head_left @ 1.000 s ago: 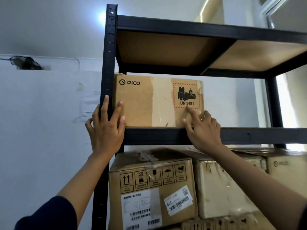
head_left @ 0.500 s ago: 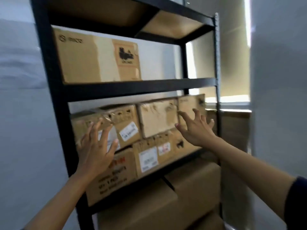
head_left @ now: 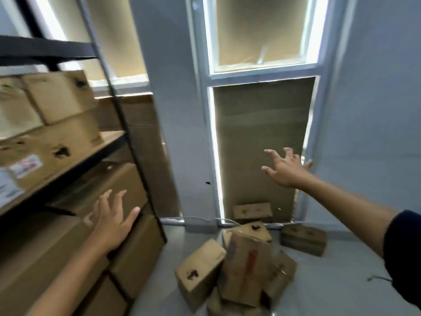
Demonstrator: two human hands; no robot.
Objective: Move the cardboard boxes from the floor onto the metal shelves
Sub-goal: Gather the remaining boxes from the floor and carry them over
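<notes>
Both hands have come off the shelf since 0.5 s ago, and the view has swung right and down to the box pile (head_left: pixel 239 265) on the floor. Left hand (head_left: pixel 111 220) is spread, holding nothing, in front of the lower shelf (head_left: pixel 68 165) boxes. Right hand (head_left: pixel 284 167) is spread, empty, raised well above the pile. Pile lies below and between the hands, approx 5 boxes; the tall one's long axis is near upright, tilted. Left looks nearer. Shelf tiers are already packed w/ boxes.

Both hands (head_left: pixel 287 168) seemingly empty, fingers spread, arms outstretched.
</notes>
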